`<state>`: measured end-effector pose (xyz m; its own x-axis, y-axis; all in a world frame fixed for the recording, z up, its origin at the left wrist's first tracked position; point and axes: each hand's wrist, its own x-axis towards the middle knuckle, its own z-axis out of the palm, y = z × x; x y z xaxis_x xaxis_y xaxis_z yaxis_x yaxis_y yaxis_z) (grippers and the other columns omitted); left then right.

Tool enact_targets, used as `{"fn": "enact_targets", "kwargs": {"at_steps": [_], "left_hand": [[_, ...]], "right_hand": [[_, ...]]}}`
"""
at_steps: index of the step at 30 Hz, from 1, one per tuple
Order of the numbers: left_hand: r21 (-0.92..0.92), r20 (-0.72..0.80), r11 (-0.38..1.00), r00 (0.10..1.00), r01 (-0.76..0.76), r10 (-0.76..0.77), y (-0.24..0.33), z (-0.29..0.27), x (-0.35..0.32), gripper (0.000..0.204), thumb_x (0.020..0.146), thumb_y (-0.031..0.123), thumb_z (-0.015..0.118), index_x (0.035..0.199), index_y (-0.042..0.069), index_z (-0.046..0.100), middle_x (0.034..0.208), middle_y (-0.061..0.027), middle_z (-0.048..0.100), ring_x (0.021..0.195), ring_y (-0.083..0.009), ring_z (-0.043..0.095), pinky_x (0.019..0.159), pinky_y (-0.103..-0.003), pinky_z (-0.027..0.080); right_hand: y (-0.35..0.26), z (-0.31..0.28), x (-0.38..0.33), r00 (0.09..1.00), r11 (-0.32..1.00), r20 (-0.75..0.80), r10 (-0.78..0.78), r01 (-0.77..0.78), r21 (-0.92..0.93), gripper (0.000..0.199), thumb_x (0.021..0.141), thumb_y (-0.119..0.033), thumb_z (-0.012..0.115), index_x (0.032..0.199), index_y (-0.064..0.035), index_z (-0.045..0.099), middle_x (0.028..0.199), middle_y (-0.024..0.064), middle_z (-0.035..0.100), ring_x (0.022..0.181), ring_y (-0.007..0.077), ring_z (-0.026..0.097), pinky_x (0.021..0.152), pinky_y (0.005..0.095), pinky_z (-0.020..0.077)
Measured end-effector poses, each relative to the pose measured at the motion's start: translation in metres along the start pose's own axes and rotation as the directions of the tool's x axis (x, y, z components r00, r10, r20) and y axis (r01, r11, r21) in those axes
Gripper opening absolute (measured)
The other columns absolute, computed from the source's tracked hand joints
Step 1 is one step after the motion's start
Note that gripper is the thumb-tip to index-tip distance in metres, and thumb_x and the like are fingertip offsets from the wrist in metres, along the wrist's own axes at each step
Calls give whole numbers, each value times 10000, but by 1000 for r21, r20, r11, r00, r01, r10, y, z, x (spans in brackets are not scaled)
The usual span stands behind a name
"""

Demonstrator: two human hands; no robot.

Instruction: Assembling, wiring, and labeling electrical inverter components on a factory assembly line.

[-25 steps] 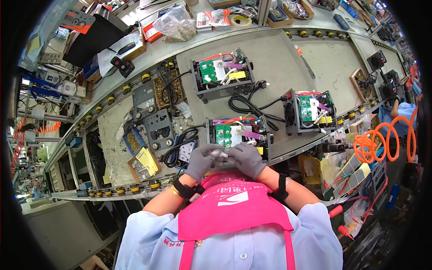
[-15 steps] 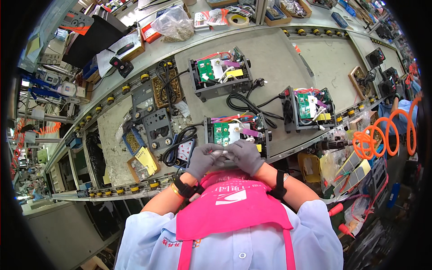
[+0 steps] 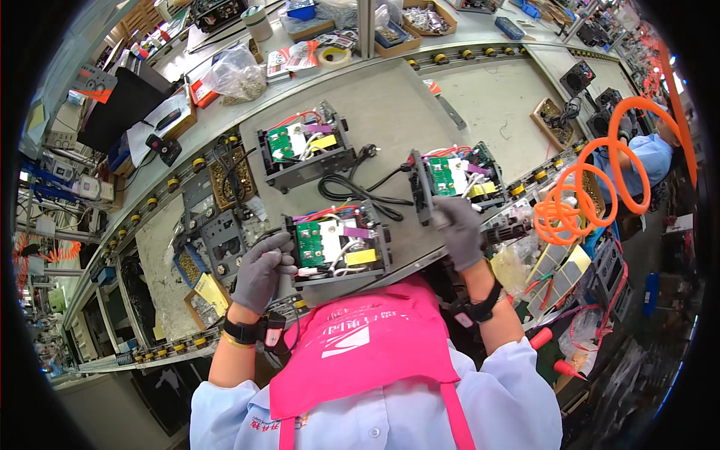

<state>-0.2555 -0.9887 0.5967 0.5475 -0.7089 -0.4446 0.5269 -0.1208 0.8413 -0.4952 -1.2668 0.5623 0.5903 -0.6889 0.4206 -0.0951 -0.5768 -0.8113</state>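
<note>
Gripping the left edge of the nearest open box (image 3: 339, 244), the gloved left hand (image 3: 262, 270) has its fingers curled against the casing, right at the near edge of the grey bench (image 3: 390, 97). Over on the other side, the gloved right hand (image 3: 459, 232) is wrapped around the handle of a power screwdriver (image 3: 504, 231), beside a second open box (image 3: 454, 178). A third box (image 3: 304, 154) sits farther back, black cable (image 3: 352, 187) looped between them. An orange coiled hose (image 3: 600, 195) hangs at the right.
</note>
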Motion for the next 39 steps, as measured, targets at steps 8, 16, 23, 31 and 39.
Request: {"fn": "enact_targets", "kwargs": {"at_steps": [8,16,23,31,39], "left_hand": [[146,194,988,977,56,-84,-14,136,42,284,897,119,548,1160,11,557,1056,-80,627,744,-72,546,684,-242,511],[-193,301,937,926,292,-226,-65,208,94,271,911,48,527,1173,-18,553,1078,-149,626,866,-181,631,758,-295,554],[-108,279,969,942,222,-185,-89,216,107,245,912,55,532,1148,-12,542,1052,-162,630,861,-202,643,752,-319,567],[-19,185,979,963,201,-194,-86,232,103,226,897,68,573,1101,-26,585,960,-129,658,822,-193,658,736,-304,579],[-46,121,973,968,226,-219,-93,242,116,235,909,27,527,1132,-21,586,991,-125,646,843,-190,652,743,-299,581]], "right_hand": [[51,-84,9,964,904,237,120,-8,-428,353,735,76,612,1043,-89,665,958,102,615,849,238,613,748,287,508],[84,-75,20,849,960,498,176,-260,106,329,785,45,621,1088,-82,639,1003,86,641,909,173,612,796,289,495],[80,-81,23,867,956,471,160,-255,143,287,755,62,649,1018,-53,662,809,31,598,706,82,544,636,231,467],[87,-56,27,960,991,277,31,6,-131,268,631,-67,791,775,-51,566,706,74,556,612,224,547,558,324,447],[97,-50,25,955,989,283,83,-44,-140,291,629,-77,801,769,-55,547,697,79,560,622,227,552,570,332,450]]}}
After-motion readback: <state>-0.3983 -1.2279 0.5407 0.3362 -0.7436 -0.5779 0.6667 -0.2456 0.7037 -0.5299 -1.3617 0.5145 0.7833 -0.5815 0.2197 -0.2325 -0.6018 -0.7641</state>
